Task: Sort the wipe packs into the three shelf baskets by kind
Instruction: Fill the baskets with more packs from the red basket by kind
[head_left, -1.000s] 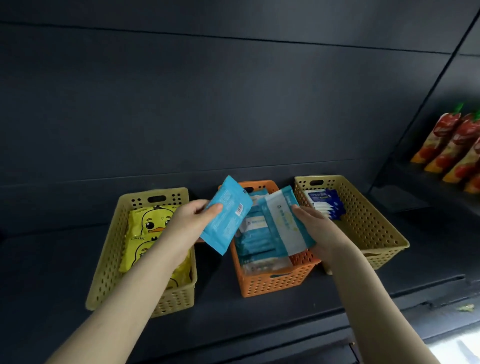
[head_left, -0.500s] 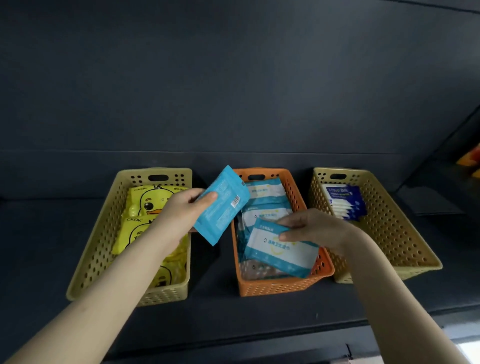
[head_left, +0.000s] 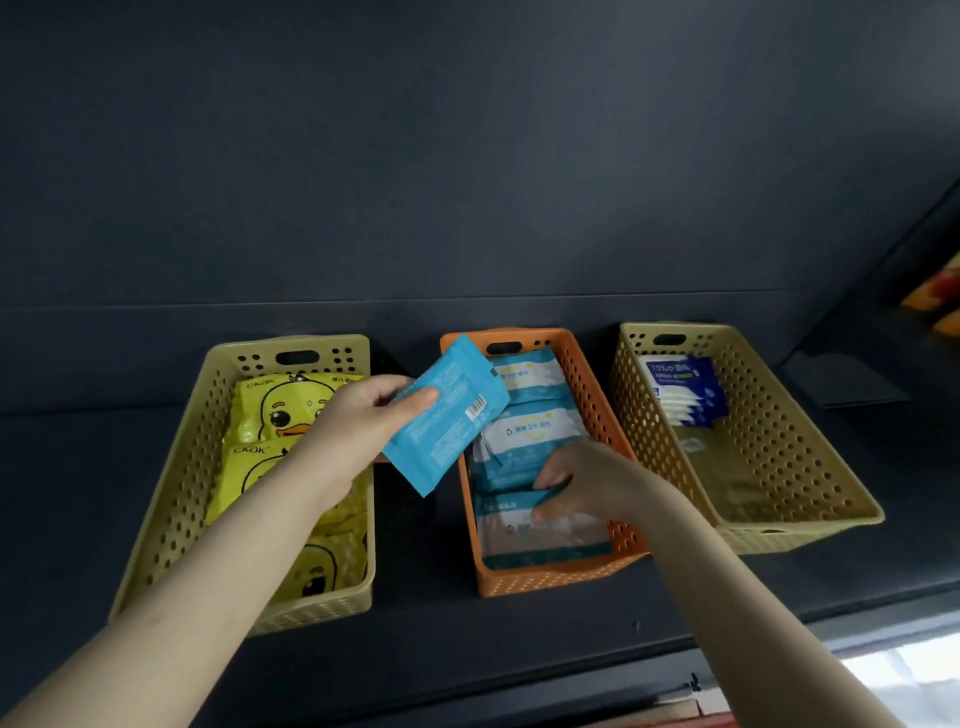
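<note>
Packs look light, soft and slick, so a flat edge is the safest hold. Left hand (head_left: 363, 421) pinches the flat blue plastic wipe pack (head_left: 447, 415), tilted over the orange perforated plastic basket (head_left: 545, 579). Right hand (head_left: 587, 483) pinches a teal-and-white soft wipe pack (head_left: 519, 540) lying inside.

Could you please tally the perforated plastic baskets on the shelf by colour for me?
Pale yellow perforated plastic baskets: 2
Orange perforated plastic basket: 1
Total: 3
</note>
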